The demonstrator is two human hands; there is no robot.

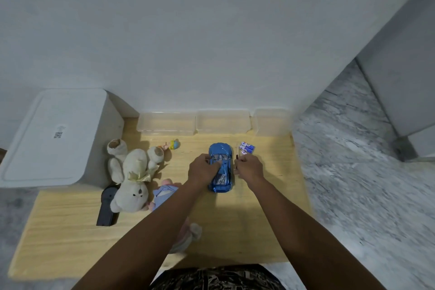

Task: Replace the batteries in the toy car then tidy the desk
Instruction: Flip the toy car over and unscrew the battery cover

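Note:
A shiny blue toy car (221, 167) sits on its wheels in the middle of the wooden desk (70, 214), nose pointing away from me. My left hand (203, 169) grips the car's left side over the cabin. My right hand (249, 167) is closed on a thin screwdriver (236, 152), whose shaft sticks up past my fingers just right of the car. A small pack of blue and white batteries (247, 148) lies beyond my right hand.
Three clear plastic bins (221, 122) line the wall. A large white lidded box (54, 136) stands at left. A cream plush rabbit (134, 172), a blue-dressed doll (164, 193), a small figurine (173, 145) and a black remote (107, 207) lie left of the car.

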